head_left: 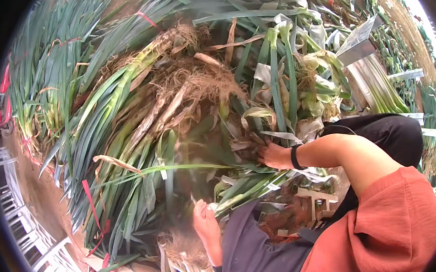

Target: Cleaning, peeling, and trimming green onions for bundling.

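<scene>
My right hand (pixel 274 154), with a black band at its wrist, reaches into the pile and is closed on a leek (pixel 247 147) by its brown, rooty end; its fingertips are partly covered by leaves. Lower and to the left, my left hand (pixel 205 225) is closed in a pinch. A small pale tip sticks out of its fingers, too small to name. Just beyond that hand, loose green leek leaves (pixel 247 191) lie over my dark-trousered knee. A long thin green leaf (pixel 175 167) stretches leftward above the left hand.
Heaped leeks with matted brown roots (pixel 201 79) fill the left and middle. Upright leek bundles (pixel 51 58) stand at far left, some tied with red ribbon (pixel 90 198). At far right are a metal piece (pixel 358 42) and pale leek stalks (pixel 378 86). White slatted crates (pixel 25 223) stand lower left.
</scene>
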`<act>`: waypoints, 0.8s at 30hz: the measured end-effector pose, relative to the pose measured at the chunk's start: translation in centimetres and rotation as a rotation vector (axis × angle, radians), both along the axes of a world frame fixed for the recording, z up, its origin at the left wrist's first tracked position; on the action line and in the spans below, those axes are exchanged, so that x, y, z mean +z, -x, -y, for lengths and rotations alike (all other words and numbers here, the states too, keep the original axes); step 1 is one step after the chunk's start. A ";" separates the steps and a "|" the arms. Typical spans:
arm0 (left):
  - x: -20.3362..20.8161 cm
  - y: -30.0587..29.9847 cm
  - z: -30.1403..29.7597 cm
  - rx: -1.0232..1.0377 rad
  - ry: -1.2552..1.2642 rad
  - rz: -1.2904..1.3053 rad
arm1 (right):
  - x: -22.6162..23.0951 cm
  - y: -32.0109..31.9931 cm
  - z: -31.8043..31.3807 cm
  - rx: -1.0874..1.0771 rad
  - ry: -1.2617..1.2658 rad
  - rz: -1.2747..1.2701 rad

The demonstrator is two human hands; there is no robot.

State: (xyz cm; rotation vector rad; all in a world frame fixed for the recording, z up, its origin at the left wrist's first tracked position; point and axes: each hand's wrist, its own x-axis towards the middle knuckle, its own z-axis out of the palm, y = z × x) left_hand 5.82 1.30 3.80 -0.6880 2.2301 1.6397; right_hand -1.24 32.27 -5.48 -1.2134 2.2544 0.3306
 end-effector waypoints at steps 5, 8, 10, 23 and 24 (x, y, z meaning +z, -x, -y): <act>0.0 -0.2 -0.1 0.019 0.091 -0.006 | 6.5 13.2 -3.6 -0.530 -0.104 -0.044; -0.5 0.1 -0.2 -0.047 0.147 -0.045 | 11.4 23.5 -15.2 -0.381 0.422 -0.586; -1.0 0.4 -0.7 -0.045 0.155 -0.014 | 19.2 27.3 -19.6 -0.665 0.372 -0.699; -1.1 1.1 1.1 -0.131 0.136 0.043 | 15.3 28.4 7.0 -0.399 0.303 -0.319; -1.5 1.1 0.9 -0.114 0.105 0.058 | 12.0 27.5 8.4 -0.412 0.279 -0.244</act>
